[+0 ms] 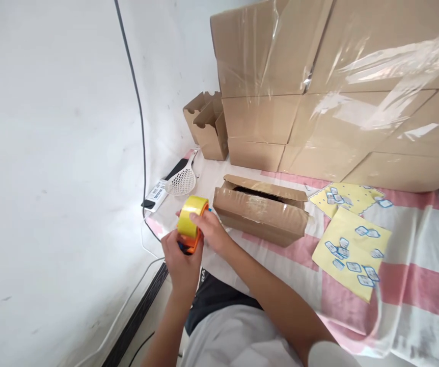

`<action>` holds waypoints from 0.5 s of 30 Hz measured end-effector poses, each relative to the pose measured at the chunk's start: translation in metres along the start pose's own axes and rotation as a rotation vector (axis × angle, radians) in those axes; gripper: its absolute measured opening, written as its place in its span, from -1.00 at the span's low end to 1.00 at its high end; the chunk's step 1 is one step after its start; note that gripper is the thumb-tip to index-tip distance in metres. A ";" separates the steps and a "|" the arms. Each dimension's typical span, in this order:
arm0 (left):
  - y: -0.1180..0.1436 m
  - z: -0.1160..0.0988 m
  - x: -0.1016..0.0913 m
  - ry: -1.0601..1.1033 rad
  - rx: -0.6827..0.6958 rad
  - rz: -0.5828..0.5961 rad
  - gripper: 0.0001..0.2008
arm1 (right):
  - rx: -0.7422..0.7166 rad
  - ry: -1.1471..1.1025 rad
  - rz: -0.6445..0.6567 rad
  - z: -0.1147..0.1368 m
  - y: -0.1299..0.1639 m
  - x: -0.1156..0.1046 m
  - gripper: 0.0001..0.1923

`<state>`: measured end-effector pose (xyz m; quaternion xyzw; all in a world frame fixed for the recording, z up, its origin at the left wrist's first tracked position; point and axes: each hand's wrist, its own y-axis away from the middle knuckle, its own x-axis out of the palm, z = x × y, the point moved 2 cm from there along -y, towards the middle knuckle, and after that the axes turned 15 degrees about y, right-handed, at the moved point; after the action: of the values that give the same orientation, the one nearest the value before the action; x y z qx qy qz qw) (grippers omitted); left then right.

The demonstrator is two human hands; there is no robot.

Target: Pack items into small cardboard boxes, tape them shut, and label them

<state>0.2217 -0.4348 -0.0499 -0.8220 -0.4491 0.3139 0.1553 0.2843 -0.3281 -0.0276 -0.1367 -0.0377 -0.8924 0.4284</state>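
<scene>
Both hands' fingers gripping tape dispenser (191, 224), open carton (261, 209) just beside (sticker sheets (351, 250) beyond), stacked boxes (337, 86) behind

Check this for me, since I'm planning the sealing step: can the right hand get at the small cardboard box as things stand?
Probably yes. The right hand is on the tape dispenser, just beside the small cardboard box, with nothing between them.

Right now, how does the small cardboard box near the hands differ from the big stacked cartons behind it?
The small cardboard box lies low on the striped cloth, its top flap partly open; the stacked cartons rise as a closed wall. The small box has tape on its front; the cartons carry loose clear film. Both are plain brown cardboard. The left hand and right hand hold a yellow tape dispenser beside the small box.
</scene>
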 end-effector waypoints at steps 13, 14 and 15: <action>-0.007 0.049 0.001 0.305 -0.452 0.175 -0.73 | -0.063 -0.015 -0.113 -0.025 -0.038 0.002 -0.53; -0.009 0.053 0.005 0.348 -0.523 0.176 -0.70 | -0.070 0.000 -0.124 -0.027 -0.040 0.002 -0.57; -0.011 0.057 0.009 0.378 -0.579 0.184 -0.66 | -0.074 0.018 -0.129 -0.029 -0.041 0.003 -0.59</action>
<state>0.1812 -0.4228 -0.0905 -0.9124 -0.4071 0.0287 -0.0329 0.2448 -0.3094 -0.0526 -0.1419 -0.0094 -0.9200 0.3651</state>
